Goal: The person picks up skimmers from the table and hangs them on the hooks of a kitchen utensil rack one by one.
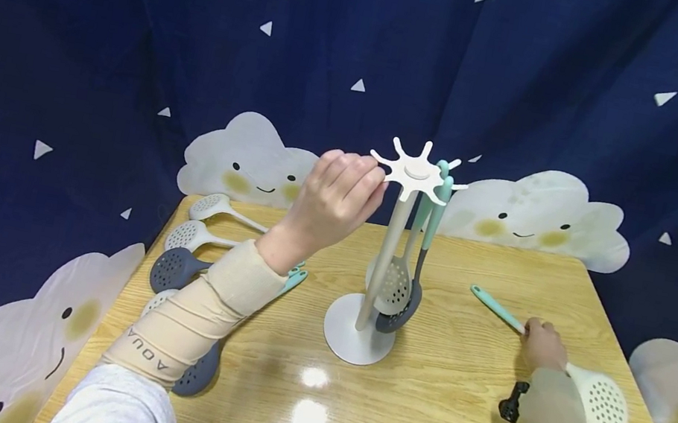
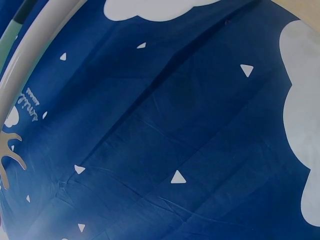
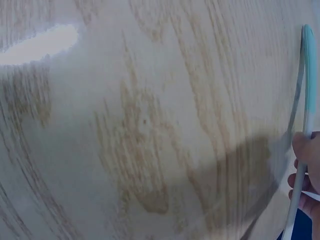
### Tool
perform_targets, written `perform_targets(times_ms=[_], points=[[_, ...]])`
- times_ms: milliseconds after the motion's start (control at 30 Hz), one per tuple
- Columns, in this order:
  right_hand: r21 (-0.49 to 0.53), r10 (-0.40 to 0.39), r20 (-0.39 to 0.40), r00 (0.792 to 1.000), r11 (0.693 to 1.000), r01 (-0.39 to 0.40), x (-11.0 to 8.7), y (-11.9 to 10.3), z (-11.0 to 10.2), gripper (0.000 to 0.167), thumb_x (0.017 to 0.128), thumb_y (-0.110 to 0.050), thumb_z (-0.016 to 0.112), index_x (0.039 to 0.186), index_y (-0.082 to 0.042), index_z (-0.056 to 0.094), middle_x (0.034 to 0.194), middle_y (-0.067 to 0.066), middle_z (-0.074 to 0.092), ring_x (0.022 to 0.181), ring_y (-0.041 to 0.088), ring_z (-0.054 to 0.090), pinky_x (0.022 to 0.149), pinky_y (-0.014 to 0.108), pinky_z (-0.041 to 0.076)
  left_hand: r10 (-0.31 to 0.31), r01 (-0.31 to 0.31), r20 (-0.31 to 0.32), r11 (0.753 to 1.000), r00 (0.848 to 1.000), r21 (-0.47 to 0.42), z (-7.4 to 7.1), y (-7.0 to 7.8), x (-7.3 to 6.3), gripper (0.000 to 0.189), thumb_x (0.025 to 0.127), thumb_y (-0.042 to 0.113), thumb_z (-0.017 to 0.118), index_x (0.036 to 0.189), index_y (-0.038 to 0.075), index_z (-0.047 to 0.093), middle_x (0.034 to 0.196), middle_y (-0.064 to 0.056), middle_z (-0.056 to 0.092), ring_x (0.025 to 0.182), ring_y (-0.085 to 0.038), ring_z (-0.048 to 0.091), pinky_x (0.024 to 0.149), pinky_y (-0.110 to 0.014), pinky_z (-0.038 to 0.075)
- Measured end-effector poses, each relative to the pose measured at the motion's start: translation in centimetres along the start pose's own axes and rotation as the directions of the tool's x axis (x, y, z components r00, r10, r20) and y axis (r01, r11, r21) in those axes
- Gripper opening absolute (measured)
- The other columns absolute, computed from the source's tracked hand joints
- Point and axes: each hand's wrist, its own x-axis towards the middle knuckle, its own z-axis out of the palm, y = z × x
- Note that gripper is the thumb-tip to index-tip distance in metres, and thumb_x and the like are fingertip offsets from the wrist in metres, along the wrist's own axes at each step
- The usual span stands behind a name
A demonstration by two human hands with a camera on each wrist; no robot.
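My left hand (image 1: 342, 193) is raised, its curled fingers holding the left-hand hooks of a white utensil rack (image 1: 416, 170) with a round base. From the rack's right side hang a pale slotted skimmer (image 1: 395, 288) and a dark grey slotted utensil (image 1: 406, 308), both with teal handles. The left wrist view catches the rack's pole (image 2: 37, 45) and a few hooks, but not the hand's grip. On the right, my right hand (image 1: 543, 346) grips a white skimmer (image 1: 604, 406) around its shaft. Its teal handle end (image 3: 310, 70) points away from me in the right wrist view.
Left on the wooden table (image 1: 425, 416) lie several skimmers and ladles, among them a white one (image 1: 185, 236) and a dark grey one (image 1: 171, 269), partly hidden by my left arm. A dark blue curtain (image 1: 342, 38) with cloud shapes hangs behind and beside the table.
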Motion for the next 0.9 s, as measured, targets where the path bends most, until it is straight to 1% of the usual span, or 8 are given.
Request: perform_targets(times_ms=[200, 267, 333, 433, 567, 633, 767, 900], points=[[0.022, -0.031, -0.033, 0.999, 0.999, 0.031, 0.3, -0.6, -0.3, 0.015, 0.089, -0.005, 0.051, 0.097, 0.008, 0.050, 0.086, 0.025, 0.050, 0.073, 0.041, 0.053, 0.056, 0.049, 0.044, -0.001, 0.001, 0.003, 1.000, 1.000, 0.001, -0.1, 0.0, 0.1, 0.013, 0.080, 0.006, 0.065, 0.089, 0.000, 0.058, 0.087, -0.011, 0.058, 0.080, -0.025, 0.053, 0.074, -0.036, 0.044], [0.035, -0.033, -0.036, 0.999, 0.999, 0.034, 0.5, -0.8, -0.6, 0.015, 0.089, -0.004, 0.052, 0.096, 0.008, 0.050, 0.085, 0.025, 0.050, 0.073, 0.041, 0.053, 0.056, 0.049, 0.043, 0.000, 0.000, 0.005, 1.000, 1.000, 0.003, -0.1, 0.0, 0.1, 0.013, 0.080, 0.007, 0.065, 0.089, 0.000, 0.058, 0.087, -0.010, 0.058, 0.080, -0.025, 0.053, 0.074, -0.036, 0.044], [0.045, -0.041, -0.057, 0.998, 0.998, 0.044, 0.7, -1.0, -1.0, 0.015, 0.088, -0.004, 0.054, 0.095, 0.009, 0.050, 0.083, 0.025, 0.051, 0.072, 0.041, 0.053, 0.056, 0.049, 0.043, -0.001, 0.001, 0.006, 1.000, 1.000, 0.005, 0.0, 0.0, 0.0, 0.013, 0.080, 0.007, 0.065, 0.089, 0.000, 0.058, 0.087, -0.011, 0.058, 0.080, -0.025, 0.053, 0.074, -0.036, 0.044], [0.067, -0.038, -0.082, 0.996, 0.997, 0.043, 1.1, -1.4, -1.7, 0.015, 0.086, -0.002, 0.056, 0.095, 0.009, 0.051, 0.082, 0.024, 0.051, 0.073, 0.041, 0.053, 0.057, 0.050, 0.043, -0.002, 0.002, 0.006, 1.000, 1.000, 0.005, 0.0, 0.0, -0.1, 0.014, 0.080, 0.007, 0.065, 0.089, 0.000, 0.058, 0.087, -0.010, 0.058, 0.080, -0.026, 0.053, 0.074, -0.036, 0.044], [0.107, -0.020, -0.103, 0.994, 0.994, 0.031, 1.5, -2.3, -2.5, 0.016, 0.088, -0.002, 0.055, 0.099, 0.008, 0.051, 0.086, 0.024, 0.051, 0.076, 0.041, 0.054, 0.056, 0.048, 0.043, -0.001, 0.001, 0.005, 1.000, 1.000, 0.003, 0.0, 0.0, -0.1, 0.013, 0.080, 0.007, 0.065, 0.089, 0.000, 0.058, 0.086, -0.010, 0.058, 0.080, -0.026, 0.053, 0.074, -0.036, 0.044], [0.123, -0.019, -0.130, 0.991, 0.992, 0.035, 1.6, -2.8, -3.0, 0.015, 0.088, 0.000, 0.054, 0.100, 0.008, 0.050, 0.086, 0.023, 0.051, 0.076, 0.040, 0.054, 0.054, 0.046, 0.043, 0.000, 0.000, 0.004, 1.000, 1.000, 0.004, 0.0, 0.0, -0.1, 0.013, 0.080, 0.007, 0.065, 0.089, 0.000, 0.058, 0.087, -0.010, 0.058, 0.080, -0.025, 0.053, 0.074, -0.035, 0.044], [0.150, -0.047, -0.226, 0.973, 0.985, 0.083, 1.7, -4.1, -4.2, 0.019, 0.083, 0.007, 0.055, 0.101, 0.010, 0.051, 0.084, 0.024, 0.051, 0.075, 0.038, 0.053, 0.057, 0.047, 0.043, 0.001, -0.001, 0.002, 1.000, 1.000, 0.002, 0.0, 0.0, 0.0, 0.012, 0.080, 0.006, 0.064, 0.089, 0.000, 0.058, 0.087, -0.011, 0.058, 0.080, -0.025, 0.053, 0.074, -0.036, 0.044], [0.181, -0.071, -0.311, 0.948, 0.975, 0.132, 1.8, -5.7, -5.4, 0.021, 0.083, 0.008, 0.055, 0.102, 0.012, 0.051, 0.087, 0.026, 0.051, 0.078, 0.040, 0.052, 0.062, 0.050, 0.044, 0.002, -0.002, 0.000, 1.000, 1.000, 0.006, 0.0, 0.0, -0.1, 0.012, 0.080, 0.005, 0.064, 0.089, 0.000, 0.057, 0.087, -0.011, 0.058, 0.080, -0.025, 0.053, 0.074, -0.036, 0.044]])
